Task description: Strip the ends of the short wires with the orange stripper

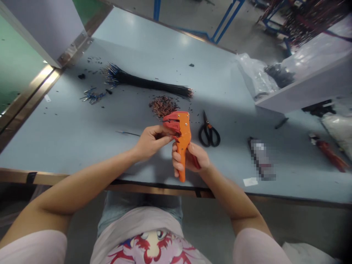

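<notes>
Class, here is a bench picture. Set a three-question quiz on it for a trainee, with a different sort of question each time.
1. True or false: the right hand grips the orange stripper by its handles.
2. What lies on the table just right of the stripper? A) scissors B) hammer C) tape roll
3. Fill in: the left hand pinches at the stripper's ____ end (upper or lower).

Key: 1 true; 2 A; 3 upper.
</notes>
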{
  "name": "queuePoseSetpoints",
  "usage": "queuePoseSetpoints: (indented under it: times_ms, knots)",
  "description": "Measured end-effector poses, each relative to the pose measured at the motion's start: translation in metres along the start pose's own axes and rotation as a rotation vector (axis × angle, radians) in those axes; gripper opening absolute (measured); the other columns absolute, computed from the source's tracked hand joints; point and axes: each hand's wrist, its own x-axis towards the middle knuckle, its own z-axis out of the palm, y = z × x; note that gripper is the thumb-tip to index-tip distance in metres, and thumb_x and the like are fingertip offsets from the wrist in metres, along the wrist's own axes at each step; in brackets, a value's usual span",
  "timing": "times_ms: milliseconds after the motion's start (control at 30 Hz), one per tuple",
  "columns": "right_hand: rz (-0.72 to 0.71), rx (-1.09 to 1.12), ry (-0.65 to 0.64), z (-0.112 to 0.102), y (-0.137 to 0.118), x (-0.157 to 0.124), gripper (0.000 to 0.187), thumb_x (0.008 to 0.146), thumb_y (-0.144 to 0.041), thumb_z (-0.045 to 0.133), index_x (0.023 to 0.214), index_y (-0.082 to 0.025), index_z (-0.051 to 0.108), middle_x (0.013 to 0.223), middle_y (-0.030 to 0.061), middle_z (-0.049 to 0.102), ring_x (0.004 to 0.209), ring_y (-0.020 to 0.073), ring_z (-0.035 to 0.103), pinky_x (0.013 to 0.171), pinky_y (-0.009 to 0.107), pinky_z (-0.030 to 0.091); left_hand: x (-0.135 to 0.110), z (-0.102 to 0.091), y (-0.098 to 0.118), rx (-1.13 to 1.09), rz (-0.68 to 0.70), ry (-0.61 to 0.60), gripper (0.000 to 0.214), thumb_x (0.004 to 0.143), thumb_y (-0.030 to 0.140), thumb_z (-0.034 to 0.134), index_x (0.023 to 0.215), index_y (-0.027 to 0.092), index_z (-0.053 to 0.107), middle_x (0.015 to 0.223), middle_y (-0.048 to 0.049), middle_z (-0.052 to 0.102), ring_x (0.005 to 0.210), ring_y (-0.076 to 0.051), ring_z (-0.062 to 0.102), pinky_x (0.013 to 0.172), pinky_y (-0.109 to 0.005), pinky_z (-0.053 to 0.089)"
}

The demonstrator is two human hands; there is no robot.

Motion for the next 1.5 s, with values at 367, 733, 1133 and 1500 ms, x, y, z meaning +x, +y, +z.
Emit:
queuePoseSetpoints:
  times_ms: [367, 733, 1133, 1500]
  knots:
    - [-0.003, 0.002, 0.006, 0.001, -0.002, 0.000, 0.025, 0.093, -0.040, 0.047, 0.100, -0.016, 0.049, 0.077, -0.0002, 0.057, 0.059, 0.0119, 0.058, 0.057, 0.038, 0.060, 0.001, 0.000, 0.002, 0.006, -0.002, -0.037, 0.015, 0.077, 0.028, 0.067, 0.084, 0.016, 0.072, 0.086, -0.0049, 0.074, 0.080, -0.015, 0.069, 0.074, -0.025, 0.055]
    - [0.012, 0.047, -0.043, 0.004, -0.002, 0.000, 0.032, 0.091, -0.046, 0.051, 0.098, -0.015, 0.050, 0.076, -0.0005, 0.058, 0.056, 0.0111, 0.057, 0.056, 0.035, 0.059, 0.000, 0.002, 0.002, 0.004, -0.007, -0.043, 0.011, 0.077, 0.023, 0.066, 0.083, 0.015, 0.072, 0.085, -0.0048, 0.075, 0.077, -0.014, 0.069, 0.072, -0.023, 0.054]
    - [0.021, -0.021, 0.000, 0.007, -0.003, 0.000, 0.030, 0.095, -0.046, 0.042, 0.098, -0.017, 0.048, 0.072, -0.0023, 0.054, 0.052, 0.0097, 0.053, 0.051, 0.033, 0.057, 0.000, 0.000, 0.001, -0.008, -0.004, -0.040, 0.010, 0.076, 0.024, 0.068, 0.082, 0.017, 0.072, 0.083, -0.0038, 0.074, 0.076, -0.014, 0.067, 0.071, -0.024, 0.053]
    - [0.044, -0.112, 0.084, 0.012, -0.005, 0.001, 0.036, 0.092, -0.055, 0.045, 0.090, -0.019, 0.044, 0.060, -0.0065, 0.048, 0.038, 0.0054, 0.039, 0.038, 0.024, 0.050, 0.000, 0.000, 0.003, 0.043, -0.007, -0.038, 0.013, 0.078, 0.030, 0.067, 0.082, 0.019, 0.072, 0.076, -0.0016, 0.071, 0.069, -0.013, 0.063, 0.067, -0.025, 0.050]
